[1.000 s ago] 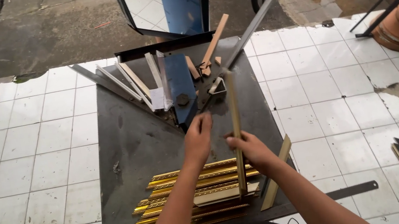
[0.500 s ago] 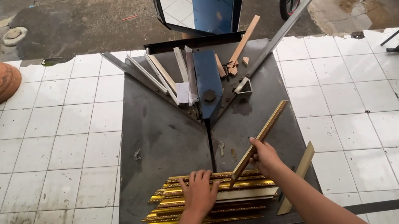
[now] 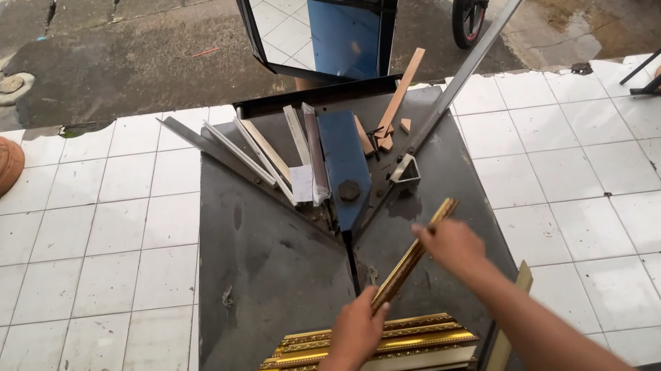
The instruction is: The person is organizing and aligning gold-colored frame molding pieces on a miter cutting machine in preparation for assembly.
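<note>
The gold moulding strip [image 3: 414, 254] you are holding runs slantwise above the dark metal plate [image 3: 274, 271], its far end up and to the right, its near end down towards you. Your left hand [image 3: 357, 325] is closed around the near end; your right hand [image 3: 452, 244] is closed on it close to the far end, so only a short tip sticks out beyond that grip.

It looks like a long, thin, stiff length of picture-frame moulding, probably light. Held at both ends as you have it, it should stay straight. Gripped at one end alone it would likely swing or sag, and the ribbed gilt face looks easy to scratch, so keep your fingers on the plain sides where you can.

Working down in size around your grip: the plate lies under both hands, on the white tiled floor [image 3: 101, 269]. Beyond your right hand stands the blue cutter [image 3: 345, 166] with its metal guide arms spreading to either side in a V. Beside your left hand, nearer to you, lies the stack of gold mouldings [image 3: 372, 356], piled crosswise. To the right of your right forearm a pale strip [image 3: 503, 342] leans on the plate. Past the cutter, small wood offcuts [image 3: 388, 130] lie scattered.
</note>
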